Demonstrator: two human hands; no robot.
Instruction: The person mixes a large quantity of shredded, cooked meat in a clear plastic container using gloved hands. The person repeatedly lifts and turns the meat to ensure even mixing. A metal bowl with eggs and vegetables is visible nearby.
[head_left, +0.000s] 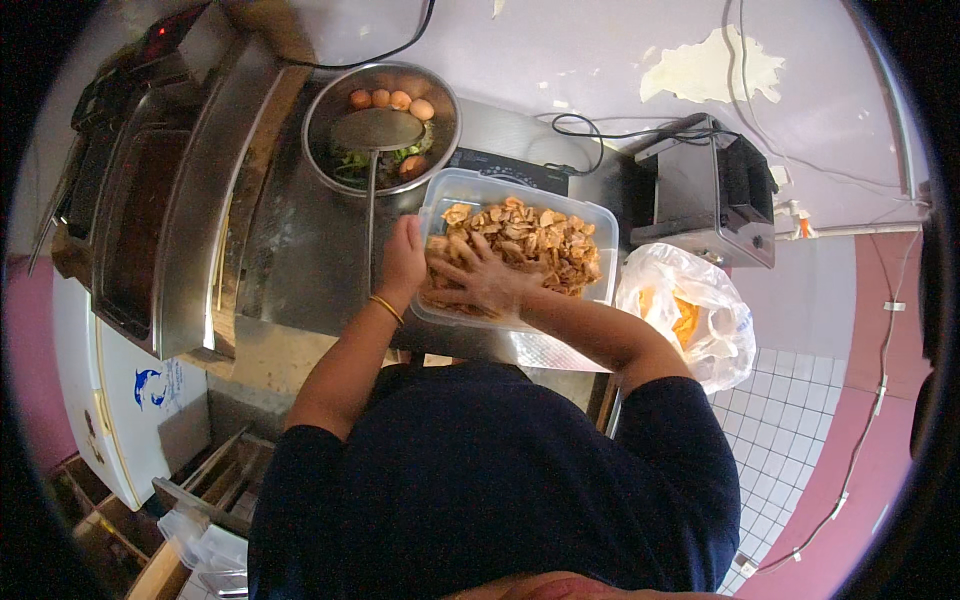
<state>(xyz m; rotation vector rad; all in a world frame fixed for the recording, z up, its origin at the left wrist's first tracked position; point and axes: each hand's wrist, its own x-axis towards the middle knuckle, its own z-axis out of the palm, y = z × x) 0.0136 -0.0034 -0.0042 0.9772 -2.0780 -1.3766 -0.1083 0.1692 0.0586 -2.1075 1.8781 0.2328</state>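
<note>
A clear plastic tub (609, 259) holds a heap of sliced brown meat or similar food pieces (551, 247); which food it is, I cannot tell. My left hand (405, 255) grips the tub's left wall, with a yellow bangle on the wrist. Spread over the food at the tub's left part, my right hand (484, 281) has its fingers apart and slightly blurred, resting on or in the pieces. Behind the tub's left end stands a round steel pot (307, 135) with eggs (421, 109), greens and a long-handled metal ladle or skimmer (377, 129).
Partly behind the tub lies a black induction cooker (551, 180). A plastic bag with orange contents (724, 322) sits at the right, below a metal appliance (686, 180) with a black cable. A steel fryer-like unit (202, 187) borders the steel counter (300, 247) on the left.
</note>
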